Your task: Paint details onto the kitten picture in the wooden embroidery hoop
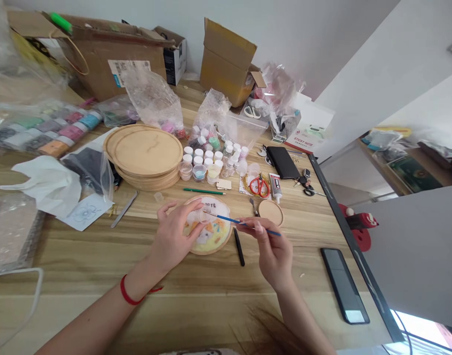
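My left hand (174, 236) is closed round a small clear plastic cup (205, 215), held just above a round wooden disc (211, 236) painted in yellow, orange and white. My right hand (272, 249) pinches a thin blue paintbrush (241, 222) whose tip reaches into the cup. A red string is tied round my left wrist. A black pen (239, 247) lies on the table between my hands, beside the disc.
A stack of wooden round trays (146, 155) and several small paint pots (207, 160) stand behind the disc. Red scissors (259, 186), a glue tube (276, 188), a small wooden coaster (270, 212), metal tweezers (124, 209), a phone (343, 286), plastic bags and cardboard boxes (226, 61) surround them.
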`<control>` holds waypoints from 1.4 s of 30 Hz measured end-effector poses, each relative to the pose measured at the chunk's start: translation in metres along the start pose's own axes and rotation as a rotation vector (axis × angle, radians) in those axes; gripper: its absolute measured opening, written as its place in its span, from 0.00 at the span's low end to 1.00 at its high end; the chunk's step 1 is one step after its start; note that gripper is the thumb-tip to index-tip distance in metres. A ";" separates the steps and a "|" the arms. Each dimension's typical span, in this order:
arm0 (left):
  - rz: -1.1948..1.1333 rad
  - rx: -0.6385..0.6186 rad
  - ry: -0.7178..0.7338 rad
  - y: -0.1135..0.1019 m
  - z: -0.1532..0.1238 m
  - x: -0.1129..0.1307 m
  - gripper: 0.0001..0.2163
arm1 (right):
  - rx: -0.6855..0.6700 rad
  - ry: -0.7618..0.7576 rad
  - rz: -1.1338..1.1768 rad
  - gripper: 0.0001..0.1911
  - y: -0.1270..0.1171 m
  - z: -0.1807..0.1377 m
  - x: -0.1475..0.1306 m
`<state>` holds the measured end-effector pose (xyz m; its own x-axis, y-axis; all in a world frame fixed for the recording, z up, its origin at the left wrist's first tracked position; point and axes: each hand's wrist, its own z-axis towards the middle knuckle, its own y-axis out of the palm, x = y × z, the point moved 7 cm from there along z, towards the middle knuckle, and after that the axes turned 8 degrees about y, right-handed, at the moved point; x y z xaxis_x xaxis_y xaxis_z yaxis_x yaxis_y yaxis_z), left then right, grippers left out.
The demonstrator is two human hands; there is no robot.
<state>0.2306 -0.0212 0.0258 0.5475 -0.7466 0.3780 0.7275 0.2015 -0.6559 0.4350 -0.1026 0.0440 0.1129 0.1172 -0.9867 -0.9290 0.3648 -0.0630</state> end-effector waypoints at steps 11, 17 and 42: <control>0.009 0.036 0.044 -0.003 0.000 0.001 0.18 | 0.024 0.416 0.300 0.18 0.012 0.017 0.046; 0.026 0.013 -0.004 -0.001 0.000 -0.009 0.20 | 0.089 0.416 0.380 0.17 -0.003 0.021 0.053; 0.042 0.039 -0.075 -0.007 0.000 -0.022 0.22 | 0.250 0.401 0.205 0.19 -0.069 -0.005 0.083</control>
<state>0.2139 -0.0059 0.0221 0.6063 -0.6875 0.3997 0.7181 0.2573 -0.6466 0.5071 -0.1225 -0.0341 -0.2523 -0.1357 -0.9581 -0.7994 0.5871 0.1274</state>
